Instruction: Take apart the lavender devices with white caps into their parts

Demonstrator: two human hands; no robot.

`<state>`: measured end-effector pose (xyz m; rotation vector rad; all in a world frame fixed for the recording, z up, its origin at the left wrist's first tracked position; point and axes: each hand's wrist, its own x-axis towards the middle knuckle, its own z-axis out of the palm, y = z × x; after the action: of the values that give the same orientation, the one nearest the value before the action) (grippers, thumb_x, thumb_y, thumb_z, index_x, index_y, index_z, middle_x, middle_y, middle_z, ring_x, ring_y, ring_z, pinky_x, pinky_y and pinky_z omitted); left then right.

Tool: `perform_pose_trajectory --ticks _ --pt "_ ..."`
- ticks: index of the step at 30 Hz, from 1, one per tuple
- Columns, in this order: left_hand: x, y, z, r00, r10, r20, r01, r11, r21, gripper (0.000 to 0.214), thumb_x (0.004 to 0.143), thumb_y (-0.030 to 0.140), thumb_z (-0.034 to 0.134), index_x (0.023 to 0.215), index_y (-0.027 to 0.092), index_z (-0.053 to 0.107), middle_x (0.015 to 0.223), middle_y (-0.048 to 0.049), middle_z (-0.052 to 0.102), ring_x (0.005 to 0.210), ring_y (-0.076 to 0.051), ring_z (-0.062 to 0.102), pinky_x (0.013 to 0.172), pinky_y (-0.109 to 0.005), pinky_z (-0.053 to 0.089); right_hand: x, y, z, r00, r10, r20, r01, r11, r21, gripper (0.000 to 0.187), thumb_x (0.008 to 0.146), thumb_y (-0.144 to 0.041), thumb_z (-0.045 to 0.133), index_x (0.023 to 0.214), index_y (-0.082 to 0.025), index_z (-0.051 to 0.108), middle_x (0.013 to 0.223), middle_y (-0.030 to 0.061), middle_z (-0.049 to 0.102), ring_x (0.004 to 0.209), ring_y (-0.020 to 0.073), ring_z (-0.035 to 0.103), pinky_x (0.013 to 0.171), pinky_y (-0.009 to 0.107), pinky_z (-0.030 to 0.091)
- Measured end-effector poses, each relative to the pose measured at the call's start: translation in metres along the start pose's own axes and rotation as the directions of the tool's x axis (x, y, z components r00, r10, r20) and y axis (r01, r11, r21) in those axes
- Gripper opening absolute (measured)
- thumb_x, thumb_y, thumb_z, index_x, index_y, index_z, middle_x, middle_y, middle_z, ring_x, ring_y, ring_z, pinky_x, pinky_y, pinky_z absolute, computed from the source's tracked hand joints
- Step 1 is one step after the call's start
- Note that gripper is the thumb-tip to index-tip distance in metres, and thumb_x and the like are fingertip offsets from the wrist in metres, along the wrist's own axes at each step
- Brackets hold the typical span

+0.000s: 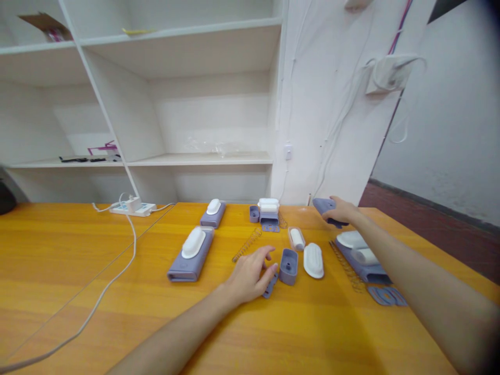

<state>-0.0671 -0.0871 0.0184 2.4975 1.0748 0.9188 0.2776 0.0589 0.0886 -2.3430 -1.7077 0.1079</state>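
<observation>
My right grip (344,210) is clamped on a purple case (323,206) — positioning it, I judge; my left grip (249,276), digits apart, sits beside the tub (288,277). Next move calls for steadiness.

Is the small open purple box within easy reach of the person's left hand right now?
Probably yes: the left hand is open just left of the box. A flat purple piece lies by the thumb, but it looks too low to block the way.
</observation>
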Motion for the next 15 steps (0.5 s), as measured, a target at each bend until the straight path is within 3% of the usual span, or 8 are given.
perform_pose_trajectory --ticks 8,15 --pt "0.000 0.001 0.000 1.000 0.009 0.002 -0.009 1.000 0.019 0.037 0.092 0.037 0.039 0.125 0.021 0.040 0.106 -0.0059 0.063 0.084 -0.016 0.062 0.077 -0.029 0.046 0.007 0.000 0.024 0.998 0.033 0.061 -0.030 0.998 -0.047 0.089 0.054 -0.044 0.073 0.127 -0.004 0.041 0.106 0.0210 0.062 0.091 0.0297 0.063 0.067 0.033 0.050" --pt "-0.001 0.002 -0.001 1.000 0.005 -0.005 -0.005 1.000 0.002 0.037 0.092 0.037 0.039 0.125 0.021 0.041 0.102 -0.0062 0.064 0.087 -0.017 0.062 0.076 -0.029 0.046 0.012 0.009 0.034 0.999 -0.020 0.044 0.023 0.998 -0.061 0.050 0.052 -0.040 0.077 0.093 -0.015 0.066 0.098 0.0149 0.067 0.092 0.0287 0.063 0.071 0.034 0.050"
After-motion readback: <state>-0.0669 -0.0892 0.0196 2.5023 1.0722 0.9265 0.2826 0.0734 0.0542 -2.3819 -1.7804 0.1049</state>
